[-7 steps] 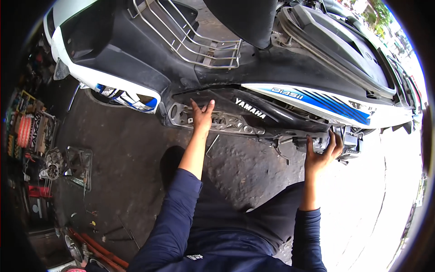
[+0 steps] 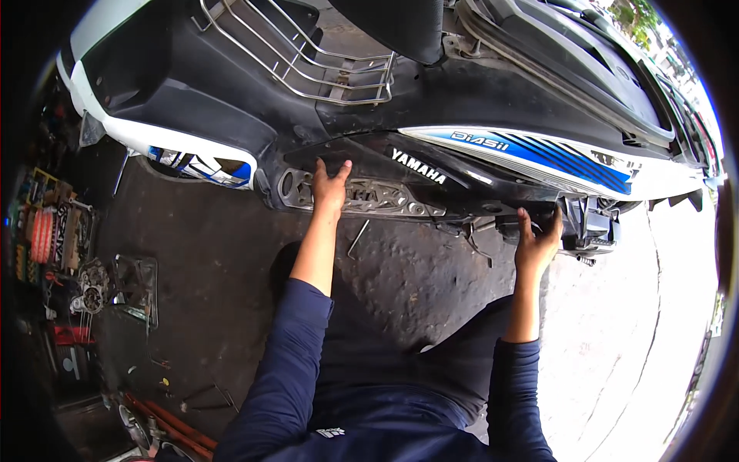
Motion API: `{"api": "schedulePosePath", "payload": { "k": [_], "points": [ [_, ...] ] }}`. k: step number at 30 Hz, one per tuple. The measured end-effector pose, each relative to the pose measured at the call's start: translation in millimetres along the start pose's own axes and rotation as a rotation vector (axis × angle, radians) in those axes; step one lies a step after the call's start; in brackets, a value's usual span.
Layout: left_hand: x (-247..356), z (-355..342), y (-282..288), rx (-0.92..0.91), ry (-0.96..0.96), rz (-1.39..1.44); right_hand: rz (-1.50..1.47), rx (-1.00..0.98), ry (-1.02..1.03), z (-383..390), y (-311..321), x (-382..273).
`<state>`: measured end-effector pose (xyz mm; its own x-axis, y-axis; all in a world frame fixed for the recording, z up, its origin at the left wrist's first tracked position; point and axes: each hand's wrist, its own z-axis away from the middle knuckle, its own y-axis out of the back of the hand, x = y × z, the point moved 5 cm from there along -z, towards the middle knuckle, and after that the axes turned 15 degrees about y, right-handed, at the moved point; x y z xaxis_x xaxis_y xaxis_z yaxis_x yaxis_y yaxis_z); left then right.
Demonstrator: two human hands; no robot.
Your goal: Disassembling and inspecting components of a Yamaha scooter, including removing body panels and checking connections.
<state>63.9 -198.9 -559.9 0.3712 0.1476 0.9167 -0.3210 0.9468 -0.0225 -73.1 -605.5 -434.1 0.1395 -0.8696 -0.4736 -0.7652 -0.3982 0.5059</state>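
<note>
A scooter in white, blue and black stands side-on across the upper view, its long black side panel below the striped white-and-blue body cover. My left hand holds the front part of this panel, thumb and a finger spread against it over the metal footboard plate. At the panel's rear lower end, my right hand grips with the thumb apart from the fingers. Some fingertips of both hands are hidden against the panel. The panel's upper edge lies close along the body cover.
A wire basket is fixed ahead of the black seat. On the dark floor lie a thin bent rod and a metal frame. Tools and parts, including an engine part, crowd the left side. Bright pavement spreads to the right.
The side panel has moved in against the body, and the gap under the striped cover has narrowed. My right hand's fingers have straightened. The whole view has shifted slightly.
</note>
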Motion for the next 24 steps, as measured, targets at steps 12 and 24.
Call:
{"api": "schedulePosePath", "payload": {
  "k": [12,24],
  "points": [
    [5.0,5.4,-20.0,-0.067,-0.129,-0.087,-0.027,0.060,-0.223,-13.8,8.4,5.2],
    [3.6,-16.6,-21.7,0.121,-0.295,-0.214,-0.136,0.168,-0.369,-18.1,-6.3,30.8]
  ]
}}
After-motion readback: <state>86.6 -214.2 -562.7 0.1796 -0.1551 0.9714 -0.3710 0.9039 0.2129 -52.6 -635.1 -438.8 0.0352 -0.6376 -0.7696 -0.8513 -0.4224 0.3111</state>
